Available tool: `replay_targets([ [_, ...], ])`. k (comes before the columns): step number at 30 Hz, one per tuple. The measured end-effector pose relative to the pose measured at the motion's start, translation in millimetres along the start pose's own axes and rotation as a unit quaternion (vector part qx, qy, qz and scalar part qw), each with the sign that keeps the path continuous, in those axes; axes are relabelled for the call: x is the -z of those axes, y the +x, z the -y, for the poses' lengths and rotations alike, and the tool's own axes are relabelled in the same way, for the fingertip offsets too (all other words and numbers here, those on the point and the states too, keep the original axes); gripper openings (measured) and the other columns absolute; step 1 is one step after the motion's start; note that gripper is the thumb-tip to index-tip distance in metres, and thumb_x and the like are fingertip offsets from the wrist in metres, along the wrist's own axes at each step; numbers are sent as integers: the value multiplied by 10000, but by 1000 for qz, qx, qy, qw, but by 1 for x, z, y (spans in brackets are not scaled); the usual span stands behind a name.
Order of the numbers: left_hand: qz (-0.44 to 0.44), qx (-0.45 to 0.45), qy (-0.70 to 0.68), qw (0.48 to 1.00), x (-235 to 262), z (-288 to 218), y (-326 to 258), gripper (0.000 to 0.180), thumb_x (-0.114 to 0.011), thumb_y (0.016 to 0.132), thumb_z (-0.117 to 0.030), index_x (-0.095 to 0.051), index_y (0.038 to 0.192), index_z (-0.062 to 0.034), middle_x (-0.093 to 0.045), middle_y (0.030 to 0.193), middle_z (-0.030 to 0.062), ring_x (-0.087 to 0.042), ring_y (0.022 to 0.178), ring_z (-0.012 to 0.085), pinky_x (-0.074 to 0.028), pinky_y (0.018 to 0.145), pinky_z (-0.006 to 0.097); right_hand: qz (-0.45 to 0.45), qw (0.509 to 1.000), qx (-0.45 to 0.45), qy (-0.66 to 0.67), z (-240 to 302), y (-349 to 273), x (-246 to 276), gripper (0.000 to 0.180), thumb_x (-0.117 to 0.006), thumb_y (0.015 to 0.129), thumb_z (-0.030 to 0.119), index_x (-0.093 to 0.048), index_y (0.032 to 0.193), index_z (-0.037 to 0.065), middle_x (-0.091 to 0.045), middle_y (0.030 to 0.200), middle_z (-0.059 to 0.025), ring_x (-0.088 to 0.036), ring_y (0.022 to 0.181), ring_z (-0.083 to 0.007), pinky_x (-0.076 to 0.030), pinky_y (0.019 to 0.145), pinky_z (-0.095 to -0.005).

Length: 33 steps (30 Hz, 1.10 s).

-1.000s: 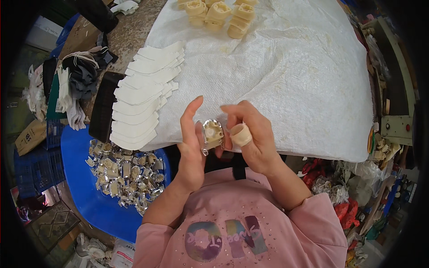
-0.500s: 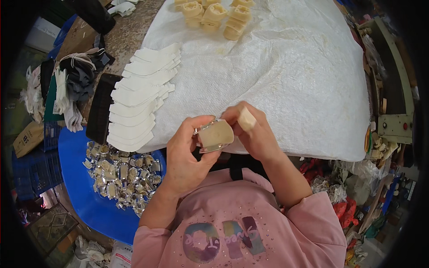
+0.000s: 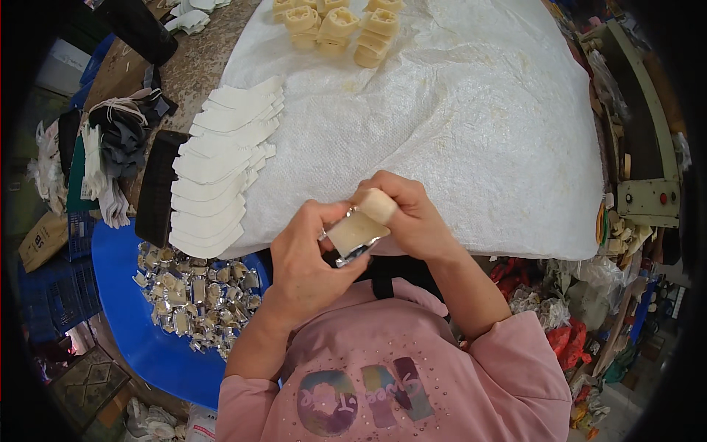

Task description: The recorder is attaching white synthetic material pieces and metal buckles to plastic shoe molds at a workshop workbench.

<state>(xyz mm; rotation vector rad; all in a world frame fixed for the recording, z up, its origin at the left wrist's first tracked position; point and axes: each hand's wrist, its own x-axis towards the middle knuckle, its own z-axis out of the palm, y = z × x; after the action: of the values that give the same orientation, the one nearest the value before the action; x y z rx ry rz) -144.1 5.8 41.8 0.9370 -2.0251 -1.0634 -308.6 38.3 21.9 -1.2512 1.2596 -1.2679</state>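
My left hand (image 3: pixel 305 243) is closed round a beige, curved piece with shiny silver edges (image 3: pixel 352 234), gripping it between thumb and fingers just in front of my body. Against its upper right end my right hand (image 3: pixel 409 217) is closed, with a small, smooth cream block (image 3: pixel 378 205) at its fingers. The right fingertips are partly hidden behind the block. Similar silver-and-beige pieces (image 3: pixel 195 291) lie heaped in a blue tub (image 3: pixel 140 335) at lower left. Overlapping white curved strips (image 3: pixel 221 166) lie left of my hands.
A white woven sheet (image 3: pixel 412 125) covers the worktop, with several cream hollow pieces (image 3: pixel 337 26) stacked at the far side. A black tray (image 3: pixel 156 188) stands beside the strips, and dark cloth bundles (image 3: pixel 124 125) lie further left. At right is a pale green machine frame (image 3: pixel 648 199).
The silver-edged piece has tilted in my left hand. My right hand has moved left, bringing the cream block up against it. The whole view has shifted slightly.
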Motion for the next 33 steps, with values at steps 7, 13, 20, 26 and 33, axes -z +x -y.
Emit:
replay_targets([
  [7, -92, -73, 39, 992, -19, 6, -5, 482, -812, 584, -73, -496, 941, -6, -599, 759, 114, -642, 627, 232, -509, 538, 308, 78, 980, -10, 181, -5, -8, -2, 228, -475, 955, 165, -605, 1052, 4, -619, 930, -55, -572, 819, -114, -463, 719, -254],
  [13, -176, -89, 65, 978, -30, 9, -2, 466, -810, 607, -88, -479, 924, 0, -585, 706, 114, -628, 565, 244, -497, 492, 316, -58, 992, -35, 110, -11, -10, -23, 241, -446, 966, 177, -581, 1052, -4, -618, 957, -72, -570, 874, -125, -468, 748, -266],
  [20, -197, -74, 102, 972, -27, 10, -6, 509, -809, 613, -69, -454, 967, 18, -579, 774, 137, -607, 617, 211, -490, 549, 301, -2, 937, -93, 338, -11, -11, -29, 252, -409, 967, 141, -554, 1130, 13, -620, 982, -83, -596, 826, -158, -488, 698, -290],
  [26, -241, -148, 133, 950, -23, 24, -5, 464, -801, 614, -80, -497, 946, 33, -559, 721, 148, -593, 559, 277, -478, 464, 330, -44, 989, 23, -142, 5, -9, -36, 250, -448, 941, 136, -551, 1123, -2, -628, 931, -167, -626, 822, -231, -488, 672, -309],
  [33, -216, -29, 106, 970, 19, 29, -23, 511, -787, 642, -51, -489, 1051, 12, -593, 851, 116, -603, 698, 192, -492, 606, 274, 68, 987, 88, -119, 10, 22, -28, 303, -503, 894, 124, -533, 1167, -5, -604, 952, -157, -599, 846, -302, -465, 757, -343],
])
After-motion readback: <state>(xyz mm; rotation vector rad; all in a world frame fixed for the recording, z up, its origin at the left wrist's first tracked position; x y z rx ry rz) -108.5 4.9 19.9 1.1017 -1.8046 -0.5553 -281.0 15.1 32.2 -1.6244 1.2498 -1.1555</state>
